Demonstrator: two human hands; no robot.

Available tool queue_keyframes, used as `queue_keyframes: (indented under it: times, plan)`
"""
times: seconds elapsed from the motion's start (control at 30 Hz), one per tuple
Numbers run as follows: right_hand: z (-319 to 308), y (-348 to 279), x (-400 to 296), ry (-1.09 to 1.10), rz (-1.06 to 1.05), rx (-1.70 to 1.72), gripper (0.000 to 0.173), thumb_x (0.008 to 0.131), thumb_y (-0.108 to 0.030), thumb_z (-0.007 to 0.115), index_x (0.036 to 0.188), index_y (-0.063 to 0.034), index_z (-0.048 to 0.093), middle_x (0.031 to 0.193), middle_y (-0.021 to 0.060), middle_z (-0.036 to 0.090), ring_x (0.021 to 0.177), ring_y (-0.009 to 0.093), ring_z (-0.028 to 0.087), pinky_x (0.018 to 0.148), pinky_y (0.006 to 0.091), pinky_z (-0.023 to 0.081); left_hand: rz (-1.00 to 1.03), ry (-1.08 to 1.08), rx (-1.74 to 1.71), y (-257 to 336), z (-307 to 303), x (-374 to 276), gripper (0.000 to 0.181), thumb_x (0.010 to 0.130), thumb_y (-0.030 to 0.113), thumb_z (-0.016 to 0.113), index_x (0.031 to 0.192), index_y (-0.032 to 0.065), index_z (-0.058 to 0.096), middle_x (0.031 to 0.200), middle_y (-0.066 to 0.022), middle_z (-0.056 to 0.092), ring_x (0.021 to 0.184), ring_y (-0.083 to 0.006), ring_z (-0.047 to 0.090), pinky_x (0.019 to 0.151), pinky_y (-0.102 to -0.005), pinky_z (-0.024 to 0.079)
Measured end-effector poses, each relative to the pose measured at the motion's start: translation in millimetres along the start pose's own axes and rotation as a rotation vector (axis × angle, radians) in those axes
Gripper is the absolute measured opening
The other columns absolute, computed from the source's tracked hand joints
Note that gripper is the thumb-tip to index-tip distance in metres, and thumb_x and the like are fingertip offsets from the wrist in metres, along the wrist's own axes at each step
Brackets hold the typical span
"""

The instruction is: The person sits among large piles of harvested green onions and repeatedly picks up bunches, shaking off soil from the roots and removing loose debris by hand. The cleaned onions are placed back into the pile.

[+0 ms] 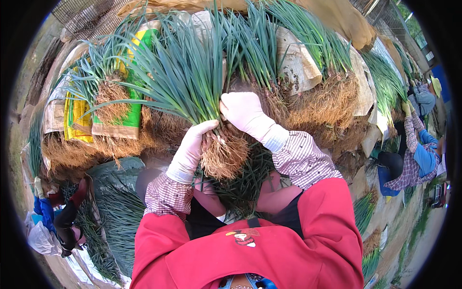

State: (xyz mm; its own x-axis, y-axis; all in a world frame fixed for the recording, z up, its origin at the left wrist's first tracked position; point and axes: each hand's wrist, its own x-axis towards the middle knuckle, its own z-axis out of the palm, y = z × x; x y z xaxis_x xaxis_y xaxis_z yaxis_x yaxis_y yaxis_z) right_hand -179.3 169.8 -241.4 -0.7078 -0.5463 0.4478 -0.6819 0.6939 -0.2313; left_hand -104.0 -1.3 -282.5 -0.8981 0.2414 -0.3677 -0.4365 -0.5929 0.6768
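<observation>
My left hand [195,146], in a pale glove, is closed around the stems of a bunch of green onions [196,79], just above the roots. The long leaves fan out away from me and the tangled brown roots hang toward my lap. My right hand [242,110], gloved too, is at the right side of the same bunch with its fingers curled at the stems; what lies between its fingertips is hidden. Beyond the bunch lie more green onions [258,47]. A smaller bunch [110,86] rests at the left on a green and yellow sack [135,112].
Heaped onions with roots [325,97] and pale sacking [294,65] line the far side. Loose leaves lie on the ground between my legs and on a dark green sheet [122,166] at left. Co-workers sit at the far left [54,216] and right [418,155].
</observation>
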Motion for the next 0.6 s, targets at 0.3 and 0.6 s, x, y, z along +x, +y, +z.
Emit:
queue_keyframes:
  times: [0.3,0.6]
  plan:
    - [-32.6,74.9,-34.9,-0.29,0.334,0.206,0.034,0.094,-0.028,0.048,0.078,-0.0023,0.064,0.065,0.0141,0.063,0.058,0.028,0.063,0.065,0.0383,0.052,0.326,-0.324,-0.077,28.2,16.7,-27.7,0.034,0.086,0.018,0.062,0.112,-0.0023,0.057,0.111,-0.0152,0.06,0.098,-0.0226,0.063,0.08,-0.0335,0.056]
    - [1.6,50.0,4.0,-0.487,0.694,0.532,0.045,0.095,-0.036,0.05,0.086,0.0049,0.066,0.068,0.0123,0.068,0.061,0.02,0.067,0.068,0.0318,0.053,-0.007,-0.175,-0.219,27.4,7.2,-8.6,0.041,0.088,0.01,0.055,0.125,-0.0061,0.054,0.101,-0.0127,0.068,0.092,-0.0232,0.066,0.081,-0.0363,0.057]
